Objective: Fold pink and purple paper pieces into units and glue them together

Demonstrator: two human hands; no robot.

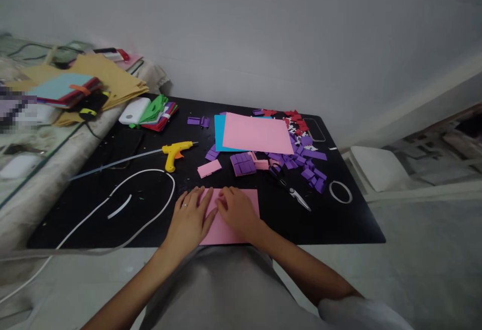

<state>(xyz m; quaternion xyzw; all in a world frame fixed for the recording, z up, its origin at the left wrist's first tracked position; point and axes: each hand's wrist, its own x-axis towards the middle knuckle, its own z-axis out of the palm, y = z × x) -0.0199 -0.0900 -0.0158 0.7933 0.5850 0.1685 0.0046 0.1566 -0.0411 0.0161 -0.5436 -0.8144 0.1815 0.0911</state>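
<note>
A pink paper sheet (pixel 218 232) lies at the table's front edge, right before me. My left hand (pixel 190 214) rests on its left part, palm down, fingers spread, a ring on one finger. On the sheet's upper part is my right hand (pixel 239 212), its fingers bent and the tips drawn together at the paper. What lies under its palm is hidden. Just beyond are a small folded pink piece (pixel 209 169) and a stack of folded purple paper (pixel 243 163). Black-handled scissors (pixel 291 189) lie to the right, blades partly apart.
A yellow glue gun (pixel 173 154) lies at left near a looped white cable (pixel 141 229). Larger pink (pixel 258 133) and blue sheets (pixel 219 134) overlap at the back, beside purple pieces (pixel 309 167) and red scraps (pixel 299 121). A tape ring (pixel 341 192) sits at right.
</note>
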